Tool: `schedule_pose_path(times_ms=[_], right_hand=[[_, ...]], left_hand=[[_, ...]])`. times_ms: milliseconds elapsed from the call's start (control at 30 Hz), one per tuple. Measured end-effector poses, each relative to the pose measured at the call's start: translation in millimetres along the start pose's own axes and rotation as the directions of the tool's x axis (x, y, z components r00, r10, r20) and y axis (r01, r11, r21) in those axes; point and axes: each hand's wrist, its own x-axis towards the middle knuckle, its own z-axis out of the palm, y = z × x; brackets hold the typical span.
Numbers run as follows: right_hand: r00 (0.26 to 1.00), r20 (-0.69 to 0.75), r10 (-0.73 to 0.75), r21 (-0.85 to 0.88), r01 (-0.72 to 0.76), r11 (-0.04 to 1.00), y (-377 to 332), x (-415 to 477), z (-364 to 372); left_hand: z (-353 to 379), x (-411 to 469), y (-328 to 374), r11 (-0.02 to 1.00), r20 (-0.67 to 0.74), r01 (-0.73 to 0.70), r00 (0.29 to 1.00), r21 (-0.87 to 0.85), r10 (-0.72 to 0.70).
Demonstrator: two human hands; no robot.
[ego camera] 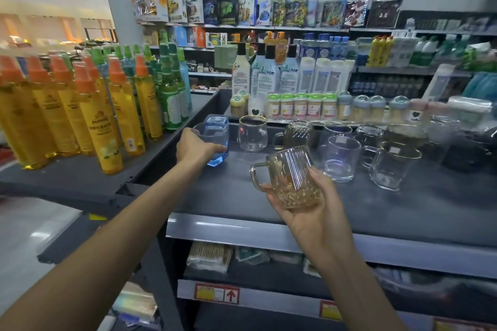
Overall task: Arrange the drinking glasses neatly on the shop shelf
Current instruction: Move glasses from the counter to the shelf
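Glasses [340,158] stand along the shelf [228,196], the right hand [309,212] holds a tilted yellow mug [293,177] in the air just in front, handle pointing left, and the left hand [195,146] grips the blue glass [217,137] at the left end.

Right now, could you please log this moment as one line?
left hand: grips blue glass on shelf | right hand: holds amber mug lifted | clear mugs: on shelf
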Motion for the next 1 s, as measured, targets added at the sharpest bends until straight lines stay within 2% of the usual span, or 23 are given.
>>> schedule_pose_path(times_ms=[400,500,567,633,700,800,867,933,1000], right_hand=[[0.999,-0.038,-0.007,-0.029,0.005,1.000,-2,-8,4],[0.997,-0.072,-0.006,-0.064,0.002,0.998,-7,-11,2],[0.997,-0.078,-0.028,-0.162,0.015,0.987,-15,-14,-4],[0.994,-0.083,-0.070,-0.313,0.041,0.949,-24,-16,-11],[0.985,-0.118,-0.125,-0.438,0.061,0.897,-34,-17,-16],[0.970,-0.137,-0.203,-0.647,0.068,0.760,-52,-20,-18],[0.962,-0.124,-0.242,-0.793,0.050,0.607,-67,-17,-15],[0.946,-0.091,-0.311,-0.920,0.039,0.389,-81,-6,-14],[0.923,-0.011,-0.384,-0.993,0.035,0.114,-90,10,-10]], left_hand=[[1,2,-15,0.998,-0.021,-0.029,0.999,0.061,0.030],[-7,-17,-14,0.979,-0.129,-0.158,0.976,0.132,0.175],[-11,-40,-10,0.950,-0.149,-0.286,0.941,0.129,0.303],[-12,-70,-3,0.912,-0.083,-0.409,0.908,0.035,0.410],[-11,-103,6,0.875,0.018,-0.471,0.879,-0.117,0.476],[-3,-147,17,0.826,0.279,-0.477,0.784,-0.302,0.554],[9,-160,20,0.807,0.396,-0.504,0.704,-0.307,0.590],[26,-162,23,0.780,0.438,-0.569,0.649,-0.263,0.621],[43,-158,26,0.767,0.438,-0.606,0.642,-0.213,0.629]])
